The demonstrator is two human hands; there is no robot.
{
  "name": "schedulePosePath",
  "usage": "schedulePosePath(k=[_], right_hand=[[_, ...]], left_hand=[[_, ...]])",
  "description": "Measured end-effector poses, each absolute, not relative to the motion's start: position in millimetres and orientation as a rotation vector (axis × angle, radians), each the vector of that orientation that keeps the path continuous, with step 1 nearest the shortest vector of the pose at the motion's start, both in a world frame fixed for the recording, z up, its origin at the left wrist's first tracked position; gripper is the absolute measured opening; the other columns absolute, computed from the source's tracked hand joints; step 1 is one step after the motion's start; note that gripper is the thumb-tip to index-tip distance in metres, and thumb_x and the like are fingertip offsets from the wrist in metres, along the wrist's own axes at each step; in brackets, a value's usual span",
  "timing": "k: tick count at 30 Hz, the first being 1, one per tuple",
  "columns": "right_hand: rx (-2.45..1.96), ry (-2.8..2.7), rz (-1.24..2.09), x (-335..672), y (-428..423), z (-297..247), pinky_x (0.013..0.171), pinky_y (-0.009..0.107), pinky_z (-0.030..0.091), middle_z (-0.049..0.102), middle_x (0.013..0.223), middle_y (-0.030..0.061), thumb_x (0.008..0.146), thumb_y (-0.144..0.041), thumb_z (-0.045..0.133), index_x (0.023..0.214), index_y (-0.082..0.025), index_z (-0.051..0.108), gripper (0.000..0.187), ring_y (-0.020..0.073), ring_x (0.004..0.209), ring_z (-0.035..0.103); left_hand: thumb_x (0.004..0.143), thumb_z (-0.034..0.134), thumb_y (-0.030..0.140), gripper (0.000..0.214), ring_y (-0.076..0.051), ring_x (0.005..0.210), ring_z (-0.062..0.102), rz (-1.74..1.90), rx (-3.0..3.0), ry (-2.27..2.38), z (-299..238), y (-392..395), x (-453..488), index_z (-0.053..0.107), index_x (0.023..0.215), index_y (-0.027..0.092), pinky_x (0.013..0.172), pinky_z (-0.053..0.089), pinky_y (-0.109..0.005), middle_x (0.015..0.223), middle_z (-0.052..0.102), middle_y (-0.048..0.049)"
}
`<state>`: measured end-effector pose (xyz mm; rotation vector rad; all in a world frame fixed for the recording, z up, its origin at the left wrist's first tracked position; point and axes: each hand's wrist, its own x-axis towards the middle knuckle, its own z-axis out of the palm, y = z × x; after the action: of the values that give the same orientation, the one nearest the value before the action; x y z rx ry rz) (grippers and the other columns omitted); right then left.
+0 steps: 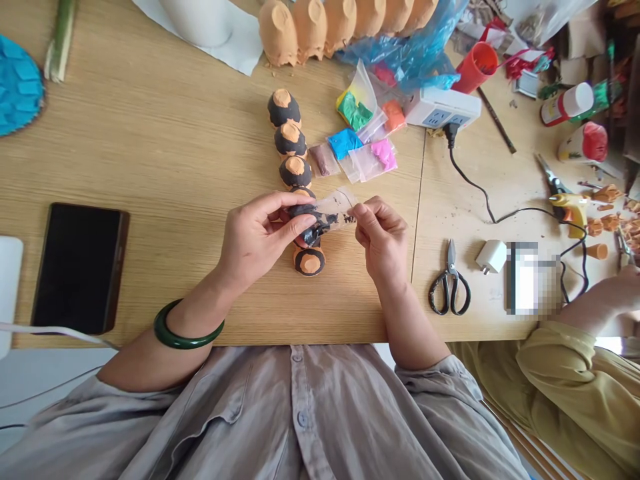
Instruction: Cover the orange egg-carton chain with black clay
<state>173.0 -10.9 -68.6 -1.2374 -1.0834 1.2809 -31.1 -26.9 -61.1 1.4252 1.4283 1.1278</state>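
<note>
Wooden table with a column of orange-and-black domes; over its near end, pinched at opposite ends by left hand and right hand, a clear plastic bag. Probably light, limp, slippery; best gripped by the edges. Inside, sticky-looking black paste. Beyond, smaller packets of green, orange, blue, pink and brownish lumps.

My left hand and the plastic bag hide part of this black-and-orange row! Up top, the edge slices the white cylinder and the orange row. Leftward, 2 more are cut: blue disc, white slab. Rightward, pixels blur something unreadable; my co-worker's hand runs out of view.
</note>
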Motion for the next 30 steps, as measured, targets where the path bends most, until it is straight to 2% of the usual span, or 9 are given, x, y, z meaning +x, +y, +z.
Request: schedulePosePath(k=[2, 6, 11, 14, 17, 20, 23, 26, 30], right_hand=[[-1.246, -1.049, 1.38, 174.7, -8.4, -68.0, 0.047, 0.028, 0.023, 0.056, 0.073, -0.0042, 0.082, -0.076, 0.085, 0.072, -0.021, 0.068, 0.058, 0.0063, 0.054, 0.029], [-1.267, -1.099, 1.377, 175.6, -8.1, -62.4, 0.051, 0.027, 0.027, 0.057, 0.076, -0.0028, 0.082, -0.076, 0.084, 0.074, -0.02, 0.073, 0.057, 0.0076, 0.06, 0.035], [-1.318, -1.048, 1.343, 175.1, -7.8, -59.2, 0.054, 0.028, 0.029, 0.055, 0.073, -0.0034, 0.077, -0.072, 0.09, 0.073, -0.021, 0.07, 0.055, 0.0089, 0.062, 0.036], [-1.301, -0.978, 1.303, 175.8, -6.2, -60.6, 0.054, 0.029, 0.027, 0.053, 0.07, -0.0041, 0.075, -0.07, 0.092, 0.069, -0.021, 0.067, 0.055, 0.0086, 0.06, 0.033], [-1.259, -0.985, 1.362, 174.4, -7.1, -62.6, 0.053, 0.029, 0.025, 0.051, 0.069, -0.0043, 0.075, -0.069, 0.093, 0.067, -0.022, 0.066, 0.056, 0.0086, 0.06, 0.033], [-1.222, -1.029, 1.454, 170.2, -10.6, -64.9, 0.052, 0.028, 0.026, 0.052, 0.071, -0.0041, 0.076, -0.069, 0.093, 0.067, -0.021, 0.067, 0.056, 0.0079, 0.059, 0.033], [-1.2, -0.997, 1.521, 167.0, -13.0, -66.0, 0.05, 0.026, 0.025, 0.052, 0.072, -0.005, 0.077, -0.069, 0.092, 0.08, -0.021, 0.073, 0.052, 0.0072, 0.058, 0.031], [-1.217, -0.912, 1.542, 167.7, -12.1, -64.2, 0.048, 0.024, 0.024, 0.047, 0.072, -0.0073, 0.078, -0.072, 0.09, 0.096, -0.022, 0.072, 0.056, 0.0066, 0.056, 0.028], [-1.222, -0.997, 1.679, 168.6, -11.1, -62.3, 0.046, 0.022, 0.025, 0.044, 0.069, -0.0082, 0.076, -0.079, 0.086, 0.092, -0.022, 0.069, 0.062, 0.0062, 0.056, 0.03]], left_hand=[[0.092, 0.083, 0.042, 0.03, -0.019, 0.091, 0.079, 1.135, 1.419, 1.42, -61.1, -26.6, -31.3, 0.084, 0.114, 0.021, 0.083, 0.068, -0.029, 0.113, 0.086, -0.0052], [0.097, 0.078, 0.04, 0.025, -0.021, 0.1, 0.079, 1.115, 1.533, 1.365, -55.1, -26.5, -33.5, 0.085, 0.115, 0.024, 0.09, 0.067, -0.03, 0.114, 0.085, -0.0058], [0.096, 0.077, 0.036, 0.024, -0.019, 0.092, 0.077, 1.006, 1.719, 1.294, -53.3, -28.2, -33.7, 0.086, 0.116, 0.025, 0.084, 0.065, -0.027, 0.106, 0.083, -0.0048], [0.095, 0.078, 0.038, 0.037, -0.018, 0.084, 0.076, 1.023, 1.53, 1.323, -56.5, -29.6, -32.3, 0.082, 0.129, 0.024, 0.076, 0.066, -0.026, 0.104, 0.08, -0.0054], [0.093, 0.081, 0.045, 0.046, -0.021, 0.095, 0.077, 1.042, 1.424, 1.284, -55.4, -29.4, -32.2, 0.081, 0.133, 0.024, 0.076, 0.067, -0.028, 0.115, 0.08, -0.0087], [0.092, 0.082, 0.051, 0.039, -0.025, 0.105, 0.078, 1.004, 1.472, 1.267, -50.6, -28.9, -32.5, 0.086, 0.119, 0.024, 0.08, 0.066, -0.029, 0.121, 0.082, -0.0099], [0.096, 0.078, 0.05, 0.03, -0.021, 0.088, 0.078, 0.974, 1.533, 1.366, -48.4, -29.2, -32.6, 0.088, 0.1, 0.023, 0.077, 0.062, -0.028, 0.1, 0.086, -0.0059], [0.099, 0.074, 0.048, 0.029, -0.018, 0.072, 0.071, 1.012, 1.528, 1.478, -50.1, -29.6, -34.0, 0.086, 0.093, 0.023, 0.068, 0.056, -0.026, 0.083, 0.083, -0.0016], [0.099, 0.074, 0.052, 0.032, -0.016, 0.068, 0.068, 1.039, 1.476, 1.507, -51.3, -29.5, -35.2, 0.084, 0.091, 0.024, 0.064, 0.053, -0.026, 0.077, 0.079, 0.0]])
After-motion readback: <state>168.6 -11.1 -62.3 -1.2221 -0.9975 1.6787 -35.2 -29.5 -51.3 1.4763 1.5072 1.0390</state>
